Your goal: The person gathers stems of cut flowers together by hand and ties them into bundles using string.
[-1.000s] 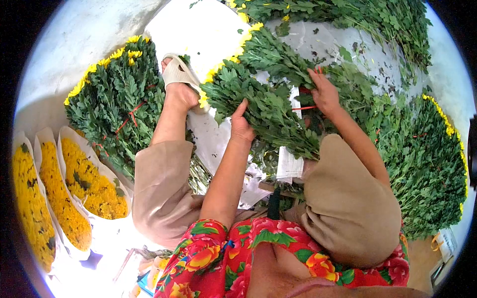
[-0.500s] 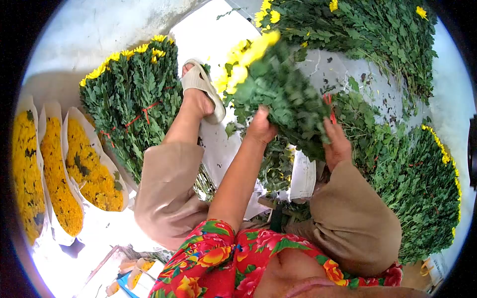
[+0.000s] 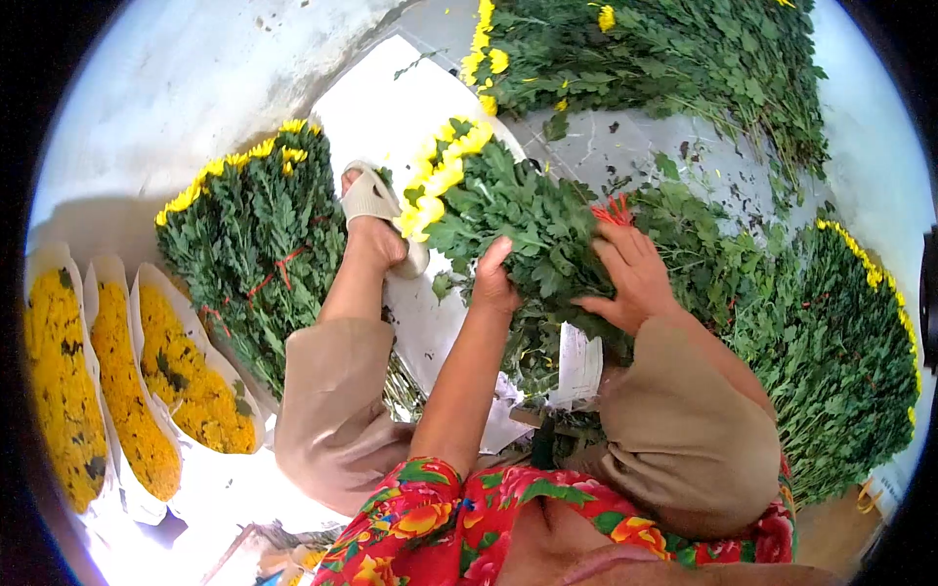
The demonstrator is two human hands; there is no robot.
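A bunch of yellow chrysanthemums lies across the space between my knees, its blooms pointing to the upper left. My left hand is closed on the near side of the bunch with the thumb up, its fingers hidden below the leaves. On the stem side, my right hand curves round the leafy lower part, thumb apart from the fingers. Several red ties stick up right by the right hand's knuckles; whether it holds them I cannot tell. Cut leaves and a white paper piece are below the bunch.
Bundled chrysanthemums stand at left, with more piled at far right and top right. Paper-wrapped yellow flower packs line the far left. My sandalled foot rests on a white board. Loose leaves litter the grey floor.
The bunch, blurred before, is now sharp and has shifted lower left at its blooms. My right hand has moved up and left over the stems, to the red ties. The whole view has shifted slightly.
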